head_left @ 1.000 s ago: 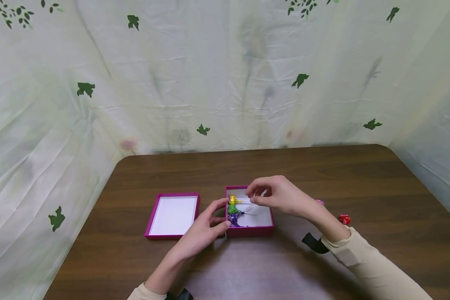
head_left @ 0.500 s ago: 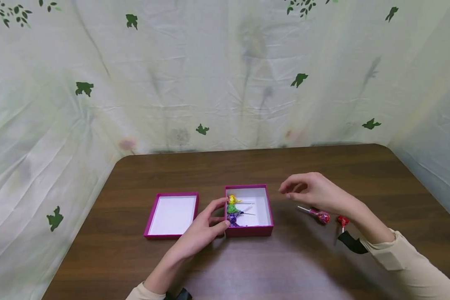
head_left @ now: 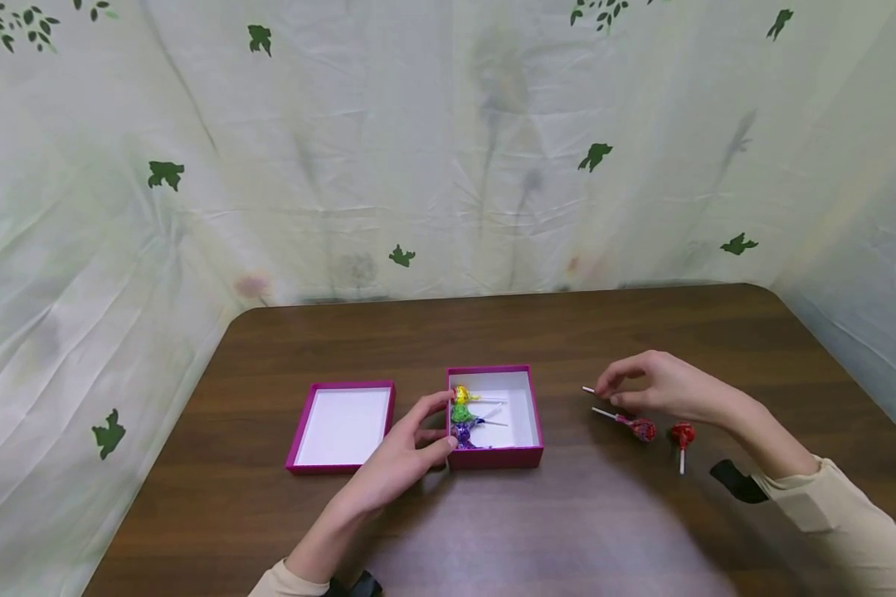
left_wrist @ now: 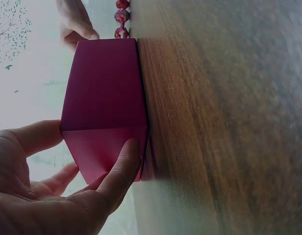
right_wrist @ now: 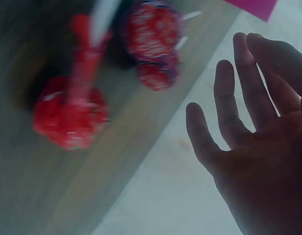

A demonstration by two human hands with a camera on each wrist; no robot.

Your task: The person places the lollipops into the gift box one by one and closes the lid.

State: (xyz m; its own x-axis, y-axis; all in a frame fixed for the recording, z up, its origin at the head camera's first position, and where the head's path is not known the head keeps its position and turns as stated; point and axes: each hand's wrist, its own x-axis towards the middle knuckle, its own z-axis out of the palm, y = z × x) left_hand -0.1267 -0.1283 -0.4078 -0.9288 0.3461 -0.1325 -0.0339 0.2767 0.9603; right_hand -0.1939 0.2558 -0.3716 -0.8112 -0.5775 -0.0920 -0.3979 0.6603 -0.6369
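Note:
A magenta box (head_left: 496,459) with a white inside stands in mid-table. Yellow (head_left: 461,395), green (head_left: 460,414) and purple (head_left: 463,433) wrapped lollipops lie along its left side, sticks pointing right. My left hand (head_left: 403,460) rests against the left wall, thumb at the near corner and fingers spread along it. Over the table at the right, my right hand (head_left: 664,388) hovers with thumb and index tips close together. A lollipop stick (head_left: 587,390) pokes out past its fingertips. Nearer lie a purple-red lollipop (head_left: 642,429) and a red lollipop (head_left: 683,433), its stick toward me.
A magenta lid (head_left: 343,427), white inside facing up, lies left of the box behind my left hand. The brown wooden table (head_left: 567,531) ends at a pale curtain (head_left: 448,166) with green leaf prints.
My right hand has moved from over the box to the right, above the loose lollipops, uncovering the box's inside and the red lollipop. My left hand has stayed at the box.

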